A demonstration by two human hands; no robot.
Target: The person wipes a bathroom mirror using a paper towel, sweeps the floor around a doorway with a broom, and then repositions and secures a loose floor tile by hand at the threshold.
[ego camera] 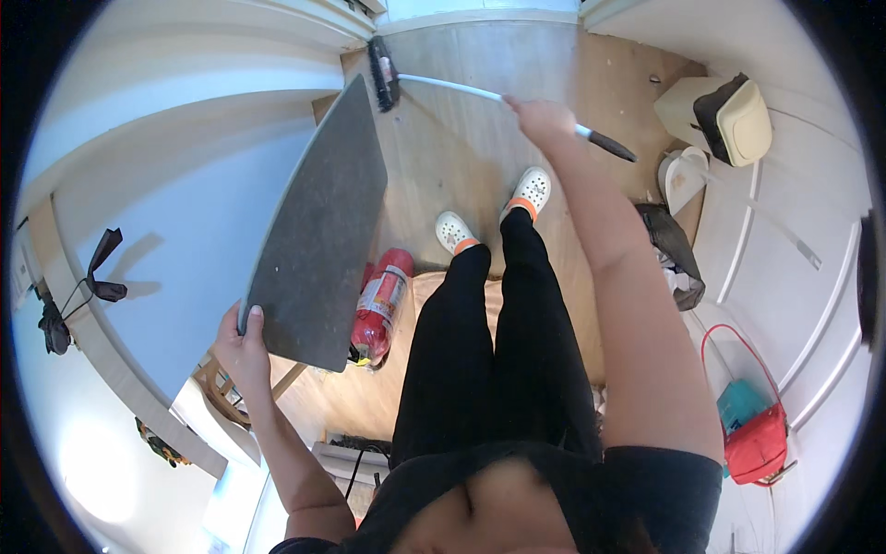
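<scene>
My left hand (243, 339) grips the near edge of a dark grey flat mat or board (318, 228), which is tilted up on its side at the left. My right hand (547, 123) is closed around the white handle of a broom (450, 84), near its dark grip end. The broom's black bristle head (384, 74) rests on the wood-look floor by the left wall corner, close to the far tip of the board. Below the board's right edge lie red fire extinguishers (381, 305), seemingly in clear plastic.
On the right are a cream bin (744, 121), a white dustpan (684, 179) and a dark bag (671, 256). A red handbag (758, 443) hangs by the white panelled wall. A pale threshold (477, 21) crosses the far end. My white clogs (531, 188) stand on the floor.
</scene>
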